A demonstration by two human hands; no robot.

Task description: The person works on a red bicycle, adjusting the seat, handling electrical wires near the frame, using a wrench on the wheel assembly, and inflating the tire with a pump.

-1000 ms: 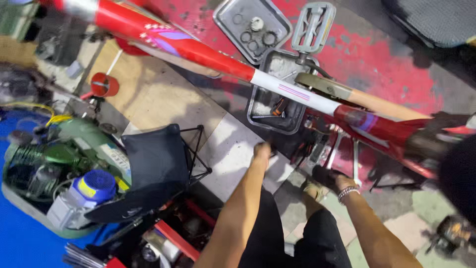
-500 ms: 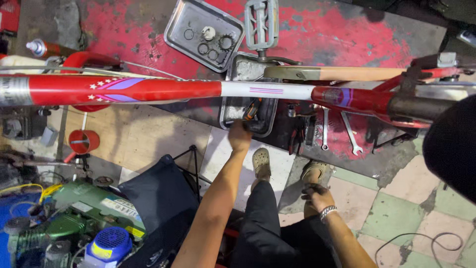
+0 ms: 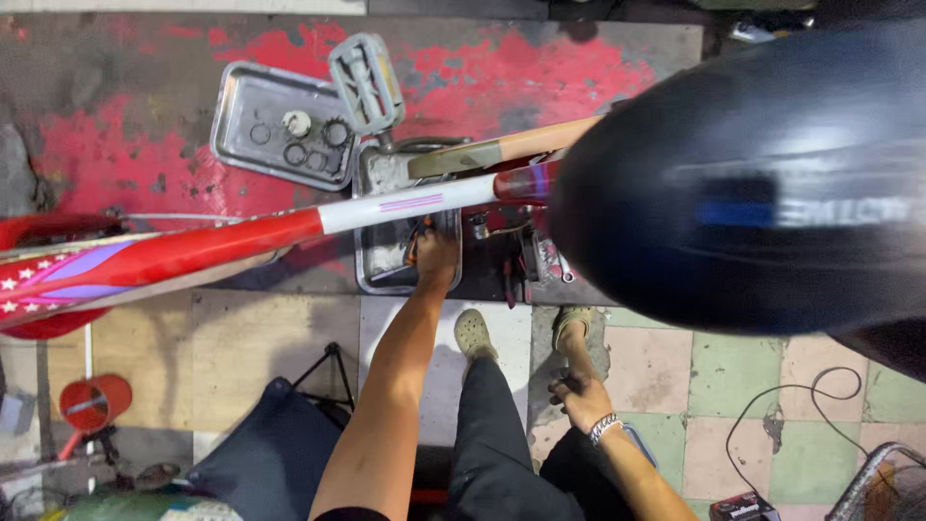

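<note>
The left hand (image 3: 436,253) reaches into the metal tray (image 3: 378,253), fingers curled around an orange-handled tool (image 3: 417,241) just beyond them — grip it firmly before lifting — while the right hand (image 3: 577,397) rests loosely curled on the knee.

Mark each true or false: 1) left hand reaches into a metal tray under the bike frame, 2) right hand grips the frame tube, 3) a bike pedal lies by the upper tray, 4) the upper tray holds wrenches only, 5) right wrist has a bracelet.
1. True. The left hand is in the grey rectangular metal tray beneath the red and white bicycle frame tube.
2. False. The right hand is low, near the knee, off the frame.
3. True. A grey metal bicycle pedal lies at the corner of the upper shallow metal tray.
4. False. It holds dark rings and a pale round part.
5. True. A silver bracelet is on that wrist.
</note>
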